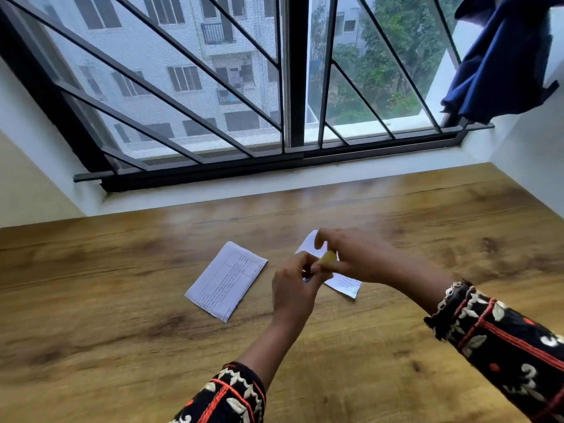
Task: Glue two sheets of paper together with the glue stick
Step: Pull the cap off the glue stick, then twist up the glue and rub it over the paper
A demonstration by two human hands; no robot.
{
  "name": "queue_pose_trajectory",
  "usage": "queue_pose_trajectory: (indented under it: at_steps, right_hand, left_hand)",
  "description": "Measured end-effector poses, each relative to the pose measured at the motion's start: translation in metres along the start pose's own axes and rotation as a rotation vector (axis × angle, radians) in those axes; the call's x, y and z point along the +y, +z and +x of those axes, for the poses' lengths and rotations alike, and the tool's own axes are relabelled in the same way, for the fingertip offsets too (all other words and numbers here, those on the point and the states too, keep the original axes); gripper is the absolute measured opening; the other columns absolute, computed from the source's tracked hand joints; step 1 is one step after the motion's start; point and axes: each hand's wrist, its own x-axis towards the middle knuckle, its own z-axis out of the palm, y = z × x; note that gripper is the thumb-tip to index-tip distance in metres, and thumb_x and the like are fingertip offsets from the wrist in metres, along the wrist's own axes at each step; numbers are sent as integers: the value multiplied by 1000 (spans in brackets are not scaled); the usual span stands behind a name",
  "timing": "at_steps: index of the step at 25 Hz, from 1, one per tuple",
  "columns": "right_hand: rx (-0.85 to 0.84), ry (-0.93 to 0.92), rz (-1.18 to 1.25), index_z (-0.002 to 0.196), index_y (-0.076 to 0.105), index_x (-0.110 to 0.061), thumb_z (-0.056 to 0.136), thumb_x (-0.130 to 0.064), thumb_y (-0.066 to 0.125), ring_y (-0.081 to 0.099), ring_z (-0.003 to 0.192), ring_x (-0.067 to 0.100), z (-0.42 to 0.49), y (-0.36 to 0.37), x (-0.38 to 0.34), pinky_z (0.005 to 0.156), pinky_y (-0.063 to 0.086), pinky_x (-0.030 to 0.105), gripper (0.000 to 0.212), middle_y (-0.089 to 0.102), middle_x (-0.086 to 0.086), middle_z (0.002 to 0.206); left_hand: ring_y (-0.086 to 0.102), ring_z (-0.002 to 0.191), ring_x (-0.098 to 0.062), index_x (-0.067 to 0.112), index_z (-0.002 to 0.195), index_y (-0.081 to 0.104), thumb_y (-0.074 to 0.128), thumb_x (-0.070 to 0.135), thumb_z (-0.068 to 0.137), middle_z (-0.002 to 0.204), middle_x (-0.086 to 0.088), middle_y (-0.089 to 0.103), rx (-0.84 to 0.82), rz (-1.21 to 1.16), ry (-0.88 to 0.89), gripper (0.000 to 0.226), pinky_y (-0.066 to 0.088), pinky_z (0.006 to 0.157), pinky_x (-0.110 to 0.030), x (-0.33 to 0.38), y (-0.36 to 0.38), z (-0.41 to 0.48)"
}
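Two small printed white sheets lie on the wooden table (122,300). The left sheet (225,280) lies flat and fully in view. The right sheet (343,283) is partly hidden under my hands. My left hand (294,290) grips the body of the glue stick, of which only a sliver shows. My right hand (351,254) pinches the stick's yellow cap (327,258). Both hands meet just above the right sheet. Whether the cap is on or off the stick I cannot tell.
A barred window (290,87) with a white sill runs along the table's far edge. A dark blue cloth (500,59) hangs at the upper right. White walls close in both sides of the table.
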Motion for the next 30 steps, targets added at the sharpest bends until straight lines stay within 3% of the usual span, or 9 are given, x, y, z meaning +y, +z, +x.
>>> queue_pose_trajectory:
  at_steps: [3,7,11,13,17,21,25,27,30]
  right_hand:
    - [40,37,-54,95,58,-10,88,-32,52,43,71,17,4,2,-4,46,21,20,23,65,8,95]
    - [31,-2,10,94,60,-16,83,-18,60,43,77,14,3,-1,-4,53,26,24,11,61,3,94]
    - [52,-12,156,89,60,-13,79,-11,65,53,79,16,-6,-4,2,65,45,27,12,57,-2,87]
    - [132,33,248,92,61,-12,78,-6,65,58,81,17,-12,-3,13,70,50,27,15,62,-1,91]
    - [264,136,541,106,64,-13,85,4,52,63,84,12,-30,13,42,70,53,13,29,53,0,97]
    - [489,312,694,85,68,-17,77,1,65,59,78,11,-53,47,74,65,49,21,20,63,-1,86]
    - [596,441,790,73,62,-11,70,7,69,57,62,0,-65,79,96,58,48,8,20,66,13,79]
    - [616,499,789,75,59,-7,69,11,68,63,69,9,-64,94,104,61,51,9,21,67,19,86]
    - [608,551,648,82,59,-11,66,11,69,65,78,22,-62,109,111,64,48,9,29,67,13,86]
  left_hand:
    - [63,68,-17,13,71,62,77,16,69,66,1,66,-7,5,-11,15,53,69,-48,0,-1,1]
    - [64,69,-11,17,71,62,77,15,69,67,9,64,-20,9,-7,15,53,69,-45,0,-3,4]
    - [66,72,-13,14,71,62,77,12,69,70,3,68,-57,-28,38,14,54,71,-46,0,-2,5]
    - [66,72,-18,10,72,64,77,10,69,71,-1,69,-45,-63,37,13,54,73,-48,-1,-2,6]
    - [67,75,-14,19,71,62,75,6,72,71,9,66,-23,-111,5,18,56,77,-43,-2,-3,6]
    - [68,80,-18,23,76,61,73,3,73,75,5,66,-24,-155,-15,24,56,80,-43,-4,-4,6]
    - [68,81,-23,14,82,63,73,3,74,78,-1,67,-16,-173,-31,17,56,79,-48,-6,-4,5]
    - [67,78,-22,14,84,63,72,3,75,78,-1,67,-10,-166,-31,17,56,79,-48,-5,-3,5]
    - [66,77,-21,12,85,63,72,2,75,78,2,67,-11,-182,-51,17,55,79,-49,-4,-3,4]
